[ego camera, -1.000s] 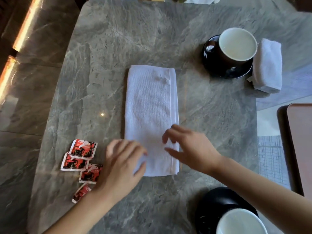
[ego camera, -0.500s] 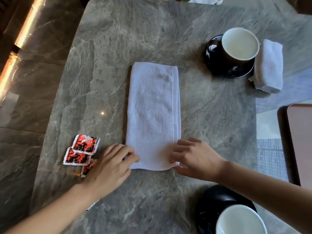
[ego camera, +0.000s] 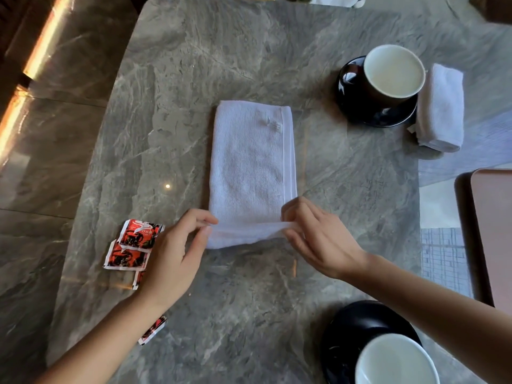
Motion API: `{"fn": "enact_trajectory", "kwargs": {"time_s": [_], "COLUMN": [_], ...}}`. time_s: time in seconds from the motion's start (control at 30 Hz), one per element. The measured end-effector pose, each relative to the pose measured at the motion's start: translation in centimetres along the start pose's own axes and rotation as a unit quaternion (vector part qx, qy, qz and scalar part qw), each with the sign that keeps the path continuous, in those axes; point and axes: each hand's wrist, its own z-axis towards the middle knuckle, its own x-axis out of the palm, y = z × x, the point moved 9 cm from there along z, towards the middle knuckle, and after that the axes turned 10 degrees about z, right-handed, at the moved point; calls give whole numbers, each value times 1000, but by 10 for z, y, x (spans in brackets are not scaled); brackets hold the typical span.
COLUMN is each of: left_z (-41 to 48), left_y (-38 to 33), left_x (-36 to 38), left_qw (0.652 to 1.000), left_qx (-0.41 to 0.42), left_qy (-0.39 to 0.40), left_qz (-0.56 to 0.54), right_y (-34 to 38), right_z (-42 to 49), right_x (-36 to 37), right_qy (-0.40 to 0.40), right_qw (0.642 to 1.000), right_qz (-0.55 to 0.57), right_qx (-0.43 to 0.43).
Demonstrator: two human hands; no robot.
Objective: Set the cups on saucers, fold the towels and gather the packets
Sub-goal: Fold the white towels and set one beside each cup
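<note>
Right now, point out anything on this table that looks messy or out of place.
The red packets lie in a loose, overlapping heap on the left, and one stray packet sits apart, nearer the camera. Nothing looks spilled or broken.

Reaching forward, left hand [ego camera: 177,253] and right hand [ego camera: 318,236] both pinch — palms down.

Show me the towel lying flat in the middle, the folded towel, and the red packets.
flat towel [ego camera: 249,167]: head view, middle of its top surface.
folded towel [ego camera: 442,106]: head view, middle of its upper side.
red packets [ego camera: 141,234]: head view, printed face of the farthest packet.
</note>
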Motion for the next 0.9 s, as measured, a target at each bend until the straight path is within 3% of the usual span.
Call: {"fn": "enact_trajectory", "kwargs": {"time_s": [0.1, 0.2, 0.33, 0.43, 0.5, 0.57, 0.7, 0.9], "left_z": [-3, -11, -16, -21, -19, -1, 44, 76], "left_y": [2, 4, 11, 17, 12, 10, 13, 14], "left_x": [4, 15, 19, 28, 36, 33, 16, 10], "left_qw": [998, 987, 974, 945, 929, 940, 966, 979], "left_qx": [-23, -44, -114, -197, -200, -181, -160, -119], "left_qy": [40, 124, 128, 154, 200, 174, 44, -57], "left_qz": [-49, -90, -147, -213, -239, -230, -199, -156], "right_y": [-5, -16, -18, -25, -32, -42, -57, -72], "right_z": [-7, -17, -27, -23, -13, -1, 25, 37], "right_x": [5, 12, 25, 22, 13, 3, -15, -31], "right_qy": [17, 36, 89, 56, 10, -43, -129, -229], "right_qw": [998, 984, 954, 925, 917, 913, 912, 904], "right_qz": [27, 126, 232, 306, 323, 326, 308, 265], "right_qx": [54, 120, 166, 221, 235, 242, 239, 245]}}
